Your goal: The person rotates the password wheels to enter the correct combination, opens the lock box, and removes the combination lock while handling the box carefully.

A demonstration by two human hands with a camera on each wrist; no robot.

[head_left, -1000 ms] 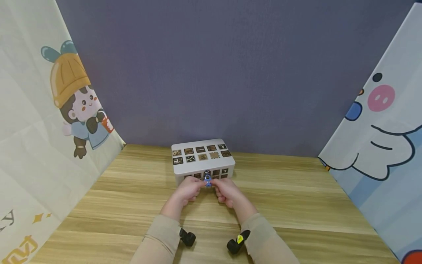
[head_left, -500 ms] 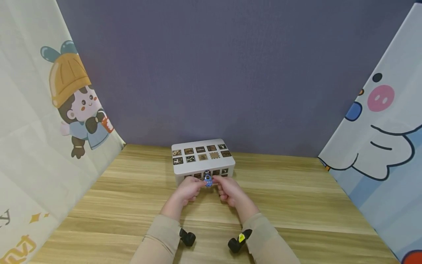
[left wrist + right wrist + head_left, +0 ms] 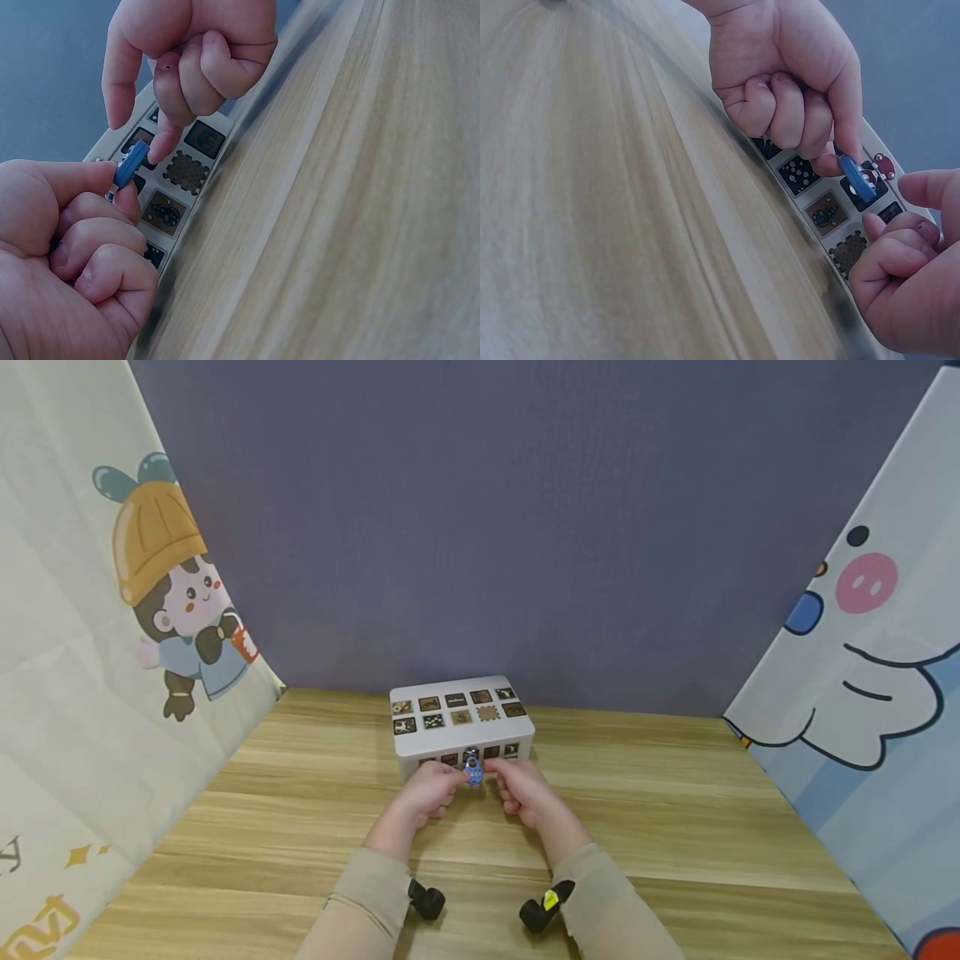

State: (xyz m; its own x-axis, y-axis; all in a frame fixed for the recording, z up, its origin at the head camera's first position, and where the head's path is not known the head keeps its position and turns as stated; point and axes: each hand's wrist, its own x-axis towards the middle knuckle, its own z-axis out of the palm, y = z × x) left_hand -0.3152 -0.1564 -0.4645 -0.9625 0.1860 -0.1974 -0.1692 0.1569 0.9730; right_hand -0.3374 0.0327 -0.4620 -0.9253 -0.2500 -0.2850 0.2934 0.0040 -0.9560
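Note:
A small blue combination padlock (image 3: 473, 772) hangs at the metal clasp (image 3: 883, 166) on the front of a white box (image 3: 429, 744) printed with brown picture squares. My left hand (image 3: 430, 790) pinches the padlock between thumb and index finger, its other fingers folded in. In the right wrist view the lock's dials face my right hand (image 3: 911, 277). That hand's thumb and index finger are parted and stand just off the lock, holding nothing. Its remaining fingers are curled into the palm.
The box stands on a wood-grain table (image 3: 675, 793) close to a dark grey-blue back panel (image 3: 480, 527). Cartoon-printed sheets flank the table: a figure in an orange hat (image 3: 157, 539) on the left, a white pig-nosed character (image 3: 866, 583) on the right.
My right hand's thumb and index finger have come off the padlock and shifted slightly to the right. The left hand keeps its pinch, and the box has not moved.

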